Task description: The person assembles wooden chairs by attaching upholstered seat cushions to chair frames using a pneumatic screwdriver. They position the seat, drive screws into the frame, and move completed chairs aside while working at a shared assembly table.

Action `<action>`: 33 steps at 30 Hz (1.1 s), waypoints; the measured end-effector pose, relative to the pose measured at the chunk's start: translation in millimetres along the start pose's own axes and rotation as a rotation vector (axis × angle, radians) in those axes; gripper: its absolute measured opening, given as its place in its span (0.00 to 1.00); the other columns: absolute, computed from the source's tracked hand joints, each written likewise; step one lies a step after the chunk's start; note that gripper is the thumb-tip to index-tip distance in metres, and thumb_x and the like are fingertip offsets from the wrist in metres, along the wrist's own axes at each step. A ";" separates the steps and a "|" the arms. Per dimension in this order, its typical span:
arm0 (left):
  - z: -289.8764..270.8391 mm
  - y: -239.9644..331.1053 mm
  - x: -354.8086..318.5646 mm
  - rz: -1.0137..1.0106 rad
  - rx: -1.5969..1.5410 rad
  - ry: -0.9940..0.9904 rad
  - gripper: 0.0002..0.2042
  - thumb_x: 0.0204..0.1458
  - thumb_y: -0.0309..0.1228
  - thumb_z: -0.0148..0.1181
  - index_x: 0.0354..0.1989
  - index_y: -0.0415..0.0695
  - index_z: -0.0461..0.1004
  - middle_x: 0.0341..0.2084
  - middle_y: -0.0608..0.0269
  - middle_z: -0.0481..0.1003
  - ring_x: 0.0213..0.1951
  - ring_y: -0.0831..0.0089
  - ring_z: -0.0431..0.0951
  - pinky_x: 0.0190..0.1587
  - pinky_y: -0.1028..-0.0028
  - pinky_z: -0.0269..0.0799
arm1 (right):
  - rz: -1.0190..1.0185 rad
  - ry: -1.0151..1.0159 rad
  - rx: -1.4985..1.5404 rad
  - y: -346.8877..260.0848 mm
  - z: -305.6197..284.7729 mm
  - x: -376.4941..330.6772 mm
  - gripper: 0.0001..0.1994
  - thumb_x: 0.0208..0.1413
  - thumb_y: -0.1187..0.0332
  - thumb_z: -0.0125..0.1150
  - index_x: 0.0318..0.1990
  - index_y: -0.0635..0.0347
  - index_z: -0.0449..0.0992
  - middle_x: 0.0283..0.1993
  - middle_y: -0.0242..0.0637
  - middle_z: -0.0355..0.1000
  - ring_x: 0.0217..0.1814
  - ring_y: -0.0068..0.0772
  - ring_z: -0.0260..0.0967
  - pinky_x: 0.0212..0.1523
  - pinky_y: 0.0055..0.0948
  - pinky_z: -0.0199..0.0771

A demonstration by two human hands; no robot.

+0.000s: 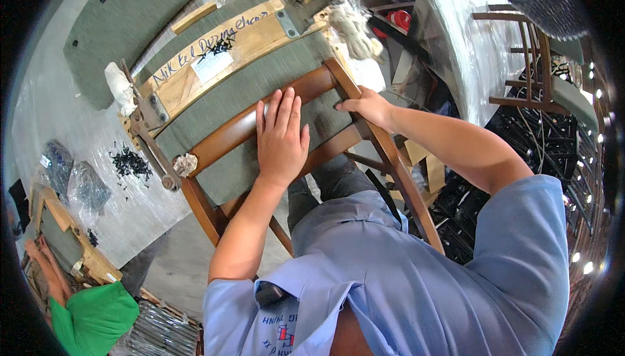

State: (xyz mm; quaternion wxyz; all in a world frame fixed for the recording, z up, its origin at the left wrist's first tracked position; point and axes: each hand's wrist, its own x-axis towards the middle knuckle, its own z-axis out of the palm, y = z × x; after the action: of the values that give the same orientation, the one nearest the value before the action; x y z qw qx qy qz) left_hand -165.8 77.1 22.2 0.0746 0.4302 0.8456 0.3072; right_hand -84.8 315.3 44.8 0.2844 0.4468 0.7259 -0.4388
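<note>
A brown wooden chair frame [224, 136] lies across a grey-green padded panel [263, 82] in front of me. My left hand [283, 136] rests flat on the frame's wide curved rail, fingers stretched out. My right hand [370, 108] is closed round the frame's right-hand post, thumb on the inner side. Beyond the rail, a light wooden jig [179, 79] with handwriting on it curves along the panel. Metal clamps [301, 14] are fixed to the jig, one at each end. The left clamp's end, wrapped in white material [185, 164], meets the frame's left corner.
Black screws [221, 46] are piled on the jig, more screws [130, 162] on the plastic-covered table. Another padded panel [130, 30] lies far left. A person in green [94, 317] works at lower left. Chairs [540, 63] and black metal parts [501, 186] stand right.
</note>
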 end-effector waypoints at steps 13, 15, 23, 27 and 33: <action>-6.8 -5.4 4.4 0.005 -0.052 -0.017 0.22 0.55 0.28 0.54 0.60 0.37 0.71 0.64 0.56 0.66 0.68 0.58 0.60 0.73 0.53 0.47 | -0.114 0.067 -0.169 -1.0 2.0 -2.1 0.29 0.48 0.56 0.65 0.53 0.72 0.73 0.46 0.57 0.77 0.51 0.49 0.76 0.56 0.39 0.71; -7.4 -3.9 5.6 0.014 -0.042 0.006 0.23 0.55 0.28 0.54 0.60 0.37 0.71 0.64 0.56 0.66 0.68 0.58 0.60 0.73 0.52 0.47 | -0.110 0.069 -0.168 6.0 0.4 -3.4 0.31 0.48 0.55 0.64 0.53 0.73 0.73 0.46 0.58 0.76 0.51 0.50 0.75 0.56 0.41 0.71; 0.9 1.2 2.9 0.038 -0.004 0.088 0.23 0.51 0.26 0.58 0.58 0.36 0.72 0.61 0.52 0.67 0.65 0.54 0.62 0.71 0.48 0.50 | -0.126 0.052 -0.300 -1.1 -6.5 -2.8 0.37 0.50 0.41 0.61 0.50 0.73 0.73 0.45 0.59 0.76 0.49 0.49 0.76 0.50 0.41 0.75; 0.3 5.1 1.8 0.053 -0.018 0.099 0.23 0.51 0.26 0.58 0.58 0.36 0.72 0.61 0.51 0.68 0.65 0.54 0.62 0.71 0.49 0.50 | -0.225 -0.064 -0.138 7.6 -39.2 39.0 0.41 0.59 0.32 0.49 0.65 0.62 0.66 0.56 0.52 0.73 0.54 0.43 0.73 0.50 0.44 0.73; -4.7 1.6 0.6 0.058 -0.031 0.115 0.23 0.51 0.25 0.58 0.57 0.35 0.71 0.60 0.52 0.68 0.65 0.55 0.62 0.71 0.49 0.51 | -0.840 0.054 0.251 -167.6 -99.9 -28.6 0.35 0.63 0.41 0.54 0.66 0.61 0.64 0.52 0.34 0.74 0.59 0.27 0.66 0.57 0.31 0.65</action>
State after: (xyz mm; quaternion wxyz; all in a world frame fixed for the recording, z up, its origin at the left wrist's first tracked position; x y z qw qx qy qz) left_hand -166.9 76.2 27.0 0.0235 0.4349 0.8308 0.3466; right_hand -224.9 356.8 177.4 0.0057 0.1553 0.7927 -0.5894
